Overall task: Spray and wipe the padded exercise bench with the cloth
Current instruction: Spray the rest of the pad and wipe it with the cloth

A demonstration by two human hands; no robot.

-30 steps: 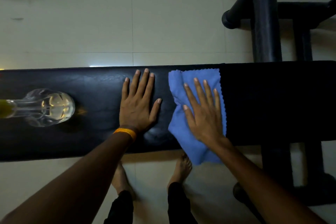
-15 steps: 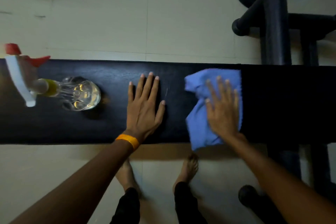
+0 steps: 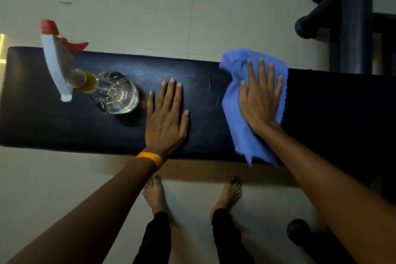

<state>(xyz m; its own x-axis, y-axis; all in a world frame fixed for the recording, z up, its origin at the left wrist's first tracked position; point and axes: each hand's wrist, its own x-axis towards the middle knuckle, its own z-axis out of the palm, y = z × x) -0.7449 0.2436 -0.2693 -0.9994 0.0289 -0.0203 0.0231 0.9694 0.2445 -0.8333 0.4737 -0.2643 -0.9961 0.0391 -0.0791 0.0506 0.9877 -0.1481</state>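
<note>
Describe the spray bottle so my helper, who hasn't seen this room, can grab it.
Find the long black padded bench crossing the tiled floor. On its top, left of the flat left hand, stands the spray bottle: the only clear container there, with a yellow collar and a white-and-red trigger head.

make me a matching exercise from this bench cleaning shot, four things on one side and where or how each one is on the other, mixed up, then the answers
Things
1. spray bottle
2. blue cloth
3. left hand
4. wristband

Descriptions
A. orange, around the left wrist
B. pressed under the right hand, one end hanging over the near edge of the bench
C. flat on the bare padding, holding nothing
D. standing on the bench near its left end, untouched

Pairs: 1-D, 2-B, 3-C, 4-A
</note>
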